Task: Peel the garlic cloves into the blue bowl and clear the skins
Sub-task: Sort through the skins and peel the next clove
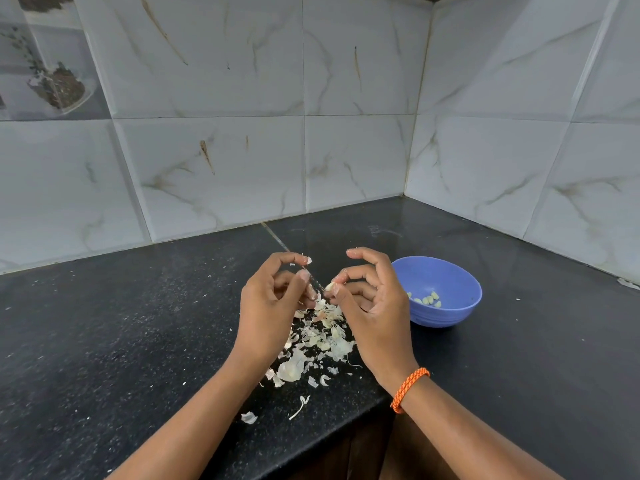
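My right hand (370, 306) pinches a pale garlic clove (330, 287) between thumb and fingers, held above the counter. My left hand (273, 306) is close beside it with fingers curled; a small scrap of skin (308, 260) clings to its index fingertip, and its thumb reaches toward the clove. A pile of papery garlic skins (317, 344) lies on the black counter under and between both hands. The blue bowl (450, 282) stands just right of my right hand and holds several peeled cloves (427, 300).
The black speckled counter (121, 323) runs into a tiled corner; marble-look wall tiles rise behind and to the right. Its front edge turns a corner near my right wrist. Loose skin scraps (249, 418) lie near that edge. An orange cord bracelet (408, 389) circles my right wrist.
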`<state>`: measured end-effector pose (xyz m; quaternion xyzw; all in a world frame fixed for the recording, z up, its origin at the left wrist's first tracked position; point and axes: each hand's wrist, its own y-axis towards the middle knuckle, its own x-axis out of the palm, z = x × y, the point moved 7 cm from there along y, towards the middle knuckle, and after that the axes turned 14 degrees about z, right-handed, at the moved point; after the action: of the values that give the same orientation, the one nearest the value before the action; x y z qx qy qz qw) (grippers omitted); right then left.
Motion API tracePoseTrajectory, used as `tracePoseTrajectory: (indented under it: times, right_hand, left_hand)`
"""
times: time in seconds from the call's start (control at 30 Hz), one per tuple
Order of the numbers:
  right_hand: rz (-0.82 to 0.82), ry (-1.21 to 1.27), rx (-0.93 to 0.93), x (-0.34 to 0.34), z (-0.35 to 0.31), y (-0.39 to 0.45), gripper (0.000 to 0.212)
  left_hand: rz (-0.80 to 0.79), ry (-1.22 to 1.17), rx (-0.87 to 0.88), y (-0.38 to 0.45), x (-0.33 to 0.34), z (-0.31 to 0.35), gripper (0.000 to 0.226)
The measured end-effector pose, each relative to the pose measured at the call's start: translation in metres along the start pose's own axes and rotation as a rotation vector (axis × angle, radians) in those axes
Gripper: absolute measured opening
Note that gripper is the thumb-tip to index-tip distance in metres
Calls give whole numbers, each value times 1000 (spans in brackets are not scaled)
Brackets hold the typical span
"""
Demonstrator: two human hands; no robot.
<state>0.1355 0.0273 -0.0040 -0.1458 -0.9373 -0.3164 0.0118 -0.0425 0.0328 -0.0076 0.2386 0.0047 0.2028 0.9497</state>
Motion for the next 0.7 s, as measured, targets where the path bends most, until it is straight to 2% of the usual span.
tracePoseTrajectory:
  times: [0.17,0.3,0.43,0.5,0.67,0.7]
  right_hand:
    - [-6,-256,-151,-4,-12,20,22]
    - [-54,-463,-169,-19,-11,51,21]
    - [-85,-743,-180,-48,-6,88,22]
    - [-81,-818,-122,-63,-2,98,21]
    - [-116,-930,-4,-76,9,101,17]
    - [-103,-936,-5,-77,10,100,19]
  left_hand:
    - [20,266,95,5,-8,-5,35]
    - [16,362,113,8,-8,-6,11]
    - [52,462,127,9,-12,-6,46]
    - [59,486,135,14,-15,-11,51]
    - [20,524,151,28,-25,-17,26]
    - [3,530,156,29,-27,-16,27]
